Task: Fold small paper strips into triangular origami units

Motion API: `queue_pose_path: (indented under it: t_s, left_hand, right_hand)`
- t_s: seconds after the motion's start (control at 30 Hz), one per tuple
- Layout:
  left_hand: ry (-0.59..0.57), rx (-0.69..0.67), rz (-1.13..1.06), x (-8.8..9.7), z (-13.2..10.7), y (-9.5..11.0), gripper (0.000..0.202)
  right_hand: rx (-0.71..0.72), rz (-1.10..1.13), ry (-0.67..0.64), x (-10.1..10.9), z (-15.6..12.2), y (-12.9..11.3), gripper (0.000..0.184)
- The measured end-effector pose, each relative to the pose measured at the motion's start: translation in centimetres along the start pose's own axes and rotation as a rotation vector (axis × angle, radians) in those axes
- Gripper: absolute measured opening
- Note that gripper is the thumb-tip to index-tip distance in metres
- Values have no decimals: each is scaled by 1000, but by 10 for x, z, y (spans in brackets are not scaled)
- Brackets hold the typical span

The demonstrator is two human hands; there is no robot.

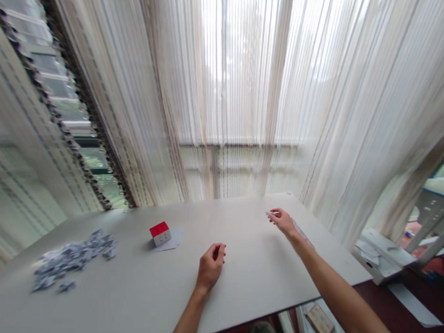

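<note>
The right hand (280,220) pinches a pale scrap (267,213) over the table (238,295); the left hand (210,266) is loosely curled, whether empty I cannot tell. Probably paper, the scrap should be light and easily creased, best held by an edge.

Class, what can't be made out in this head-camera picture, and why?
All in the head view:
Left hand: curled inward, hiding any contents.
Pale scrap in the right hand: too small to identify.
Pale strip: partly hidden by the right forearm.
Pile: overlapping, blurred pieces can't be counted.
Sheet: the cube covers part.
</note>
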State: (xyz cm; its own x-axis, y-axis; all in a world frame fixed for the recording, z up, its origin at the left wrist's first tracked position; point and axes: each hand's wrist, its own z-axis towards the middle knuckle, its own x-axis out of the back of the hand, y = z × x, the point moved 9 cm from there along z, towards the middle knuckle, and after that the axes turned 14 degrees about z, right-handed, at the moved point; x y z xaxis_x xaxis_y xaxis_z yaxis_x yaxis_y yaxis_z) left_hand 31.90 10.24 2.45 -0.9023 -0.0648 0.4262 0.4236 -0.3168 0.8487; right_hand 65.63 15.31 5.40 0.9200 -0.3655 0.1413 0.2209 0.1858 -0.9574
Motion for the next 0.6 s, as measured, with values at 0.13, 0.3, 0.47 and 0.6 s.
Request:
queue_pose_path:
  t_s: [0.13,0.3,0.47,0.6]
  left_hand:
    - [-7,15,12,-1,0,1,34]
    - [-13,21,28,-2,0,-1,33]
    - [-8,16,35,0,0,-6,32]
    - [3,17,-9,-2,1,-11,33]
  right_hand:
    - [-26,-227,38,21,36,12,29]
    - [-47,-468,7,35,61,21,26]
    - [-29,-597,65,44,60,23,35]
    - [100,-597,16,2,34,10,33]
